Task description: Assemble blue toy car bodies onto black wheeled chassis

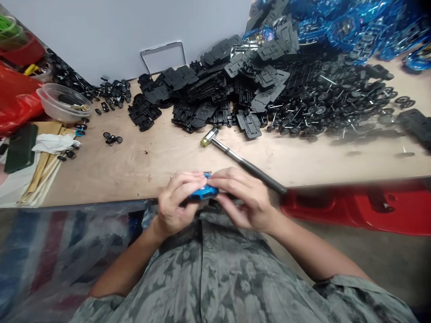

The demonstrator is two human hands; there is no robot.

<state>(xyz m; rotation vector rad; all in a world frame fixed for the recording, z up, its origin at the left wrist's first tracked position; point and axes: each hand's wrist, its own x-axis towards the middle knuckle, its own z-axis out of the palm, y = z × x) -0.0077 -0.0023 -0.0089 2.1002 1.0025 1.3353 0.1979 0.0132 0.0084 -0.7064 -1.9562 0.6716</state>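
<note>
A blue toy car body (204, 194) is between my two hands at the table's front edge. My left hand (180, 195) wraps around its left side, thumb below and fingers on top. From the right, my right hand (245, 197) presses its fingertips on the car's top and right end, with the thumb underneath. My fingers cover much of the car, so its underside is hidden. Just beyond my hands lies a hammer (232, 154) with a yellow-tipped head and a black handle, slanting down to the right.
Black chassis plates (208, 87) lie heaped at the back, beside a pile of wheels on axles (319, 103). Clear blue car shells (357, 31) fill the back right. A plastic bowl (60, 105) stands left. Below the right edge is a red tray (336, 208).
</note>
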